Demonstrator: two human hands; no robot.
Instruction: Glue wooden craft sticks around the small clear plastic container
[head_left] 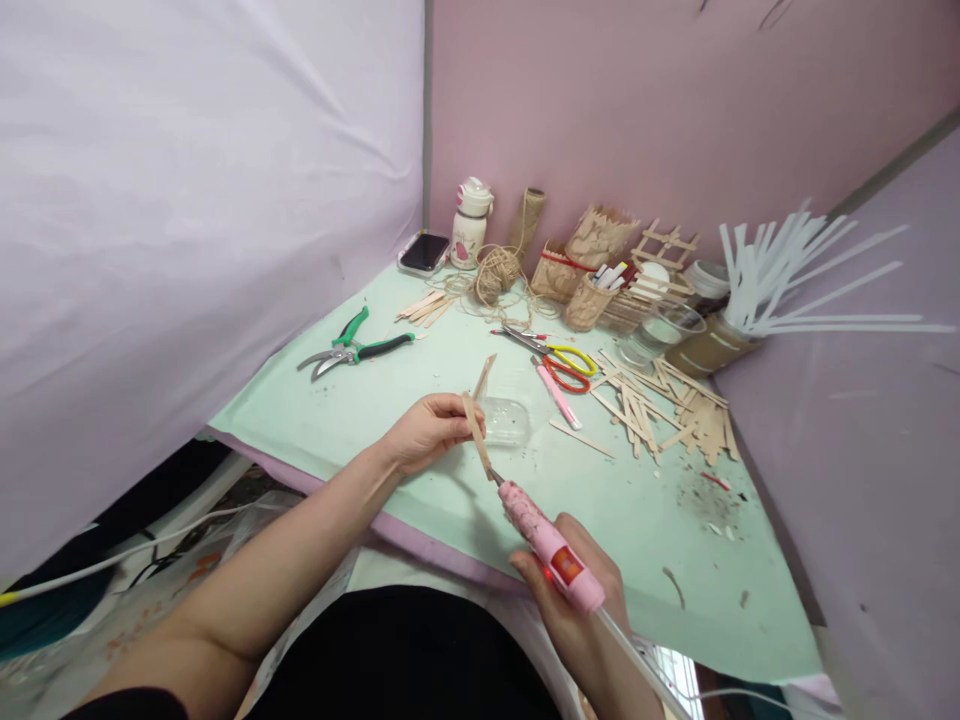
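In my left hand (431, 432), fingers closed, is a wooden craft stick (477, 436), tilted over the table. A second wooden piece (486, 374) sticks up behind it; whether the two are joined I cannot tell. My right hand (577, 590) is wrapped round a pink hot glue gun (541, 535) with a lit red switch. The gun's metal nozzle is at the lower end of the stick, seemingly touching it. A clear glue stick (634, 650) runs out of the gun's back. Just beyond my left fingers lies a clear plastic tray (507, 422).
Green-handled pruning shears (349, 347) lie to the left. Scissors (551, 352), a pink glue-gun-coloured pen-like tool (557, 395) and a pile of craft sticks (637, 400) lie to the right. Behind stand a bottle (470, 225), twine (496, 275), wooden holders (596, 240) and white glue sticks (772, 270).
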